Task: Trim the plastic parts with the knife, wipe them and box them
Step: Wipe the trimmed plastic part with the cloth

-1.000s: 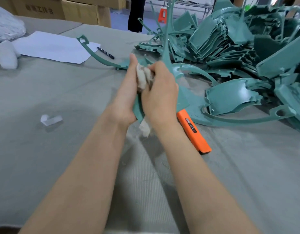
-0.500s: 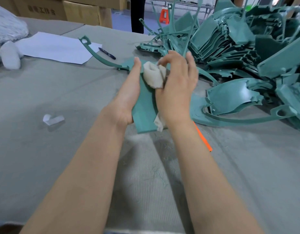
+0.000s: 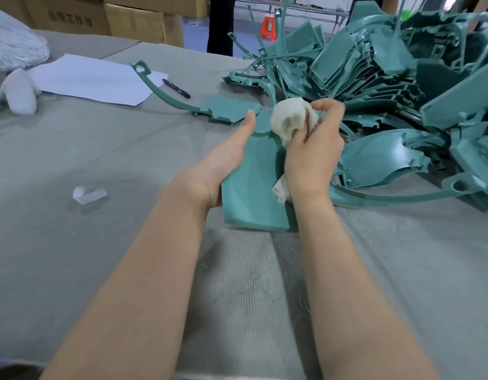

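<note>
Grey fabric covers the surface (image 3: 72, 149), with a heap of teal moulded plastic parts (image 3: 374, 67) at its far right. Just in front of that heap, the left grip (image 3: 218, 171) grasps a flat teal plastic panel (image 3: 251, 193) by its edge. The right grip (image 3: 314, 157) clenches a crumpled white cloth (image 3: 289, 119) against the panel's far end.

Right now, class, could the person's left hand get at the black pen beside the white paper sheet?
Probably yes, once freed: the left hand holds the green plastic panel, and only a flat green part lies before the black pen.
</note>
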